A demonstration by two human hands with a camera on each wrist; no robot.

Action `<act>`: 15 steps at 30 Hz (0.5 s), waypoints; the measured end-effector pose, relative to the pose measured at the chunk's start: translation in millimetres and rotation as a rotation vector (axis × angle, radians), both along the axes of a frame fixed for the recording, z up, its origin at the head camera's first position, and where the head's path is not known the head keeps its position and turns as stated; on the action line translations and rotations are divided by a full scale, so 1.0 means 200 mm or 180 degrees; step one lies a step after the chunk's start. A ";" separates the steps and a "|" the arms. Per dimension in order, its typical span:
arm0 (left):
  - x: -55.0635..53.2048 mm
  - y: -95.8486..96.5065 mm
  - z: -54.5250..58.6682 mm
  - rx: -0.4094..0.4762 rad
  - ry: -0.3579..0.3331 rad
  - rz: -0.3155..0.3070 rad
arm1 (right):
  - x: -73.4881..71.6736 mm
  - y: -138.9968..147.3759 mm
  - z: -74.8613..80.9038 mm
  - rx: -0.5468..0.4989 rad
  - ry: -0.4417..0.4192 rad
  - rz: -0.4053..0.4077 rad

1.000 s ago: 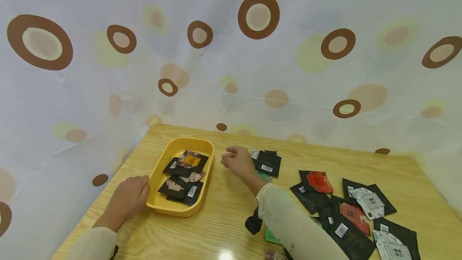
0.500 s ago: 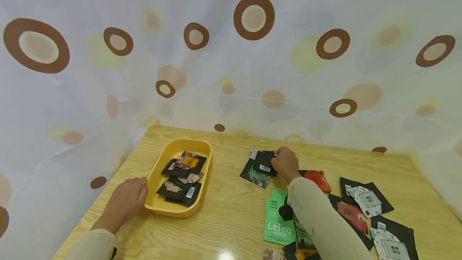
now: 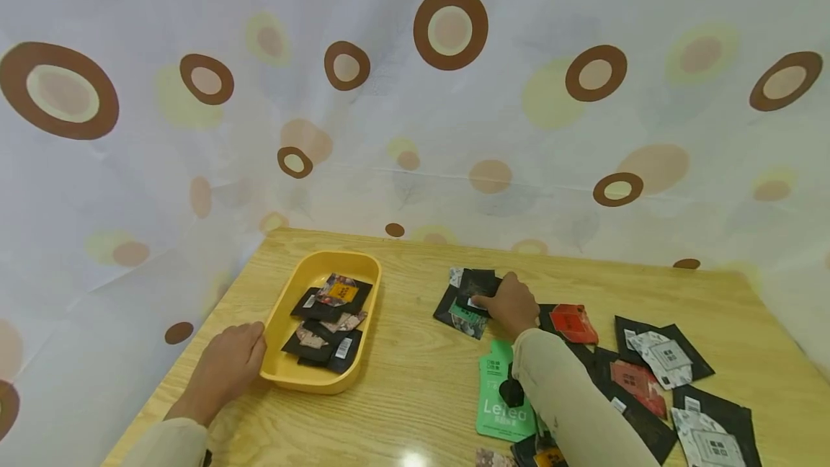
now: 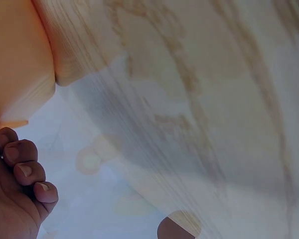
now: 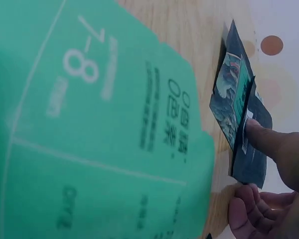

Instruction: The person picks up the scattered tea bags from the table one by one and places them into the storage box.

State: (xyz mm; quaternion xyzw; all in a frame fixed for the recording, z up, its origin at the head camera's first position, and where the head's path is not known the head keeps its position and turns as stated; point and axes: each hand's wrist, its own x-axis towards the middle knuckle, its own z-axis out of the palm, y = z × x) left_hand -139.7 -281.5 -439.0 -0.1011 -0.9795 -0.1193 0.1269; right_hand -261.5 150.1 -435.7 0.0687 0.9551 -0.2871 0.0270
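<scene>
My left hand (image 3: 232, 362) grips the left rim of a yellow plastic tray (image 3: 318, 382); in the left wrist view its fingers (image 4: 26, 172) curl at the tray's edge. Black and patterned sachets (image 3: 340, 289) lie inside the tray. Right of it, my right hand (image 3: 514, 306) pinches a black sachet (image 3: 478, 282) on a small pile. The right wrist view has the thumb (image 5: 264, 137) on that sachet's white label, with the other fingers curled at its edge. Under it lies a sachet with a green and grey print (image 5: 228, 94).
A green LeTea pouch (image 3: 496, 402) lies below the right forearm. Farther right are several black sachets, some with red (image 3: 573, 323) or white-patterned (image 3: 668, 359) fronts. A spotted cloth (image 3: 402, 107) hangs behind the wooden table (image 3: 402, 352).
My right hand has moved right from beside the tray to the small pile, where its thumb now lies over the top black sachet. The left hand stays at the tray.
</scene>
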 end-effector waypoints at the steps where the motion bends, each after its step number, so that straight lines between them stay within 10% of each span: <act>1: 0.00 0.00 0.00 -0.0010 -0.0012 0.0012 | 0.00 0.00 0.00 -0.0047 -0.0009 -0.0021; 15: 0.00 0.01 0.00 0.0025 -0.0055 0.0035 | -0.03 0.10 -0.03 -0.0572 -0.0028 -0.0231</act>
